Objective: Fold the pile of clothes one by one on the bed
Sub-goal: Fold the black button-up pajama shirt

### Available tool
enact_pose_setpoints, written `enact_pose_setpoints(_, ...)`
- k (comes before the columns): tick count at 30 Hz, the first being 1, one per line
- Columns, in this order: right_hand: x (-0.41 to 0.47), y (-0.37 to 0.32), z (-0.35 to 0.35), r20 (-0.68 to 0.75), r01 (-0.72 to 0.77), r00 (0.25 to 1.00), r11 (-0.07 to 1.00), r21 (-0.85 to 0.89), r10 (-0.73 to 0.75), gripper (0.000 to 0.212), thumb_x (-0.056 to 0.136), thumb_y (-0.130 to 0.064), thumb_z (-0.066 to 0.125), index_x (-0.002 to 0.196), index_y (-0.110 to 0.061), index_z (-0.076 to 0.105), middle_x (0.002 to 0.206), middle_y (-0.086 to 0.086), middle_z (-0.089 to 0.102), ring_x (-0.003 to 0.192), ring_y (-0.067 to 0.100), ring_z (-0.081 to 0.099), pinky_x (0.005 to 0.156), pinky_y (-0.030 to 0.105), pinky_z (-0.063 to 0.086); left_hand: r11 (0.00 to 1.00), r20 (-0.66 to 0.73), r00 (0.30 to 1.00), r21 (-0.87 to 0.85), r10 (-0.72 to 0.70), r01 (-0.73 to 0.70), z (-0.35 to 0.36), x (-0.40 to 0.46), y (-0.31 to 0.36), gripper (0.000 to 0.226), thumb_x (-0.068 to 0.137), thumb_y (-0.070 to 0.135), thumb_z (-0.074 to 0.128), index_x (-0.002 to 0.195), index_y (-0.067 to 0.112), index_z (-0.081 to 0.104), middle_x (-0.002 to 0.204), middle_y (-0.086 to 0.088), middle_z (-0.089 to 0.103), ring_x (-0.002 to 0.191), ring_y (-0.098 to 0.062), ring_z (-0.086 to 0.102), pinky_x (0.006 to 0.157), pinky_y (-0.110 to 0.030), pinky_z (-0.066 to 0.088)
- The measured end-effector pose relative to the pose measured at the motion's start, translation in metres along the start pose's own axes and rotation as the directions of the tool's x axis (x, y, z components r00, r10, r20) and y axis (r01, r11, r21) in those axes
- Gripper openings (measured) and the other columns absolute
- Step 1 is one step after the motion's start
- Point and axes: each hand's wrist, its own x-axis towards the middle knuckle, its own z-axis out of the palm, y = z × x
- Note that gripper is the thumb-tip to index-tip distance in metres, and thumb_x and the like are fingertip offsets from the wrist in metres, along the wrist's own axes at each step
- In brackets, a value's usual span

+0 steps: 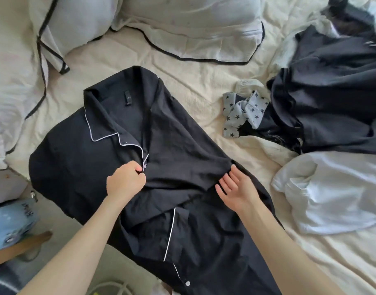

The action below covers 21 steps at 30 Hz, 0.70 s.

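Nearest me, my left hand (127, 180) pinches the front placket of the black pyjama shirt (110, 158) spread collar-up on the cream bed (204, 86); my right hand (236, 186) hovers open-palmed, fingers spread, just above its fabric. I see the unfolded clothes pile (331, 99) lying well apart at the right.

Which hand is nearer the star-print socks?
Right. The right hand lies open on the black pajama shirt, below and left of the star-print socks. The left hand, pinching the shirt's front edge, sits farther left, across the shirt.
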Motion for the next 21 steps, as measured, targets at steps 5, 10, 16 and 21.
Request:
enact_pose_setpoints(5,0.006,0.006,0.009,-0.088,0.021,0.995,0.984,-0.176,-0.038,0.054,0.09,-0.048,0.057,0.126,-0.007,0.053,0.118,0.009,0.063,0.107,0.024,0.059,0.09,0.036,0.045,0.905,-0.236,0.953,-0.334,0.19,-0.263,-0.021,0.032,0.057,0.037,0.093,0.03,0.055,0.126,0.012,0.053,0.12,-0.005,0.058,0.111,-0.025,0.055,0.096,-0.034,0.04)
enact_pose_setpoints(10,0.007,-0.003,0.018,-0.185,0.143,0.966,0.967,-0.212,-0.183,0.017,0.092,-0.033,0.06,0.095,-0.016,0.062,0.105,0.011,0.064,0.095,0.022,0.061,0.084,0.034,0.047,0.71,-0.072,0.996,-0.704,-0.05,-0.015,-0.033,0.071,0.111,0.042,0.087,0.036,0.065,0.116,0.007,0.058,0.116,-0.004,0.06,0.108,-0.022,0.057,0.094,-0.032,0.046)
enact_pose_setpoints(16,0.012,-0.033,0.014,-0.046,0.216,0.976,0.968,0.126,-0.211,0.021,0.096,-0.009,0.05,0.116,-0.006,0.051,0.108,0.009,0.057,0.112,0.024,0.052,0.102,0.036,0.041,0.565,-0.102,0.991,-0.814,0.09,-0.136,-0.05,0.081,0.14,0.016,0.092,0.02,0.062,0.077,0.013,0.059,0.086,-0.004,0.059,0.085,-0.018,0.056,0.074,-0.029,0.046)
enact_pose_setpoints(21,0.02,-0.057,0.009,-0.032,0.241,0.97,0.956,0.165,-0.239,0.008,0.096,-0.012,0.051,0.098,-0.007,0.058,0.1,0.006,0.062,0.096,0.019,0.058,0.096,0.035,0.042,0.434,-0.085,0.962,-0.879,0.26,-0.195,-0.063,0.098,0.185,0.023,0.092,0.007,0.059,0.113,0.014,0.063,0.093,0.006,0.067,0.09,-0.01,0.065,0.075,-0.021,0.054)
